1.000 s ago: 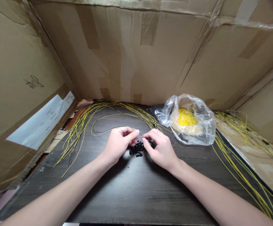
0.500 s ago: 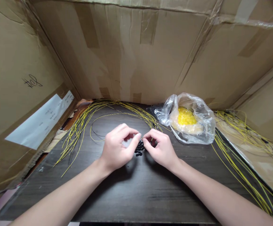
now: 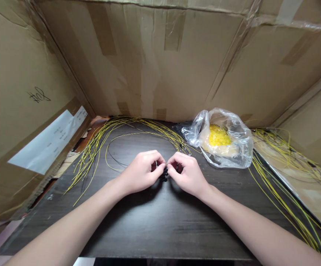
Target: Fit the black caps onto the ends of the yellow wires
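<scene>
Curling inward, the left hand (image 3: 140, 172) and the right hand (image 3: 189, 173) meet at the fingertips, both half closed in a tight pinch above a small cluster of black plastic pieces (image 3: 164, 174). Whatever the fingertips grip is hidden or too small to tell. The forearms reach in from the lower corners and angle toward each other, with the wrists low over a dark wooden table (image 3: 160, 225). The black pieces lie on the table directly under the fingers, mostly covered by them. Loose bunches of thin yellow wires (image 3: 102, 142) curve across the table behind and to the left of the hands, and more (image 3: 276, 192) lie to the right. A clear plastic bag (image 3: 240, 147) holding yellow bits sits beyond the right hand.
</scene>
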Demonstrator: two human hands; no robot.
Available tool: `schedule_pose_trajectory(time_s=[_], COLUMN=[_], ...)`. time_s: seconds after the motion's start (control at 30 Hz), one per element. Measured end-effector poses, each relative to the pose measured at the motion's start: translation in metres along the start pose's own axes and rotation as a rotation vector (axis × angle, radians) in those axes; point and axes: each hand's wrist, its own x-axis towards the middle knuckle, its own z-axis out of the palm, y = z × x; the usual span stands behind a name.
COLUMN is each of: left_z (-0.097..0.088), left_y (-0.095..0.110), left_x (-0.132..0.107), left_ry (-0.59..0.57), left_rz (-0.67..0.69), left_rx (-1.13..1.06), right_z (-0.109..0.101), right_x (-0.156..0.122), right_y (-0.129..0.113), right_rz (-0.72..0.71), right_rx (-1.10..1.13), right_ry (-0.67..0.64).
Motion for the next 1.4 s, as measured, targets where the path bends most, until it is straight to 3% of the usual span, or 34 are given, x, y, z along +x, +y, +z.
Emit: schedule_pose_trajectory(time_s=[0.27,0.67,0.93,1.4], left_z=[-0.003,-0.007,-0.006,-0.005], left_y=[0.001,-0.004,-0.011,-0.016], left_x=[0.001,0.003,0.004,0.006], left_ry=[-0.014,0.005,0.036,0.071], left_rz=[-0.041,-0.224,-0.285,-0.301], left_rx=[-0.016,-0.157,-0.314,-0.379], right_z=[-0.001,-0.006,-0.010,-0.010], right_x=[0.000,0.004,0.005,0.006], right_y=[0.002,0.006,0.005,0.005], right_rz=[-0.009,0.027,0.131,0.226], right_rx=[-0.004,-0.001,0.043,0.170], right_ry=[-0.001,0.029,0.086,0.067])
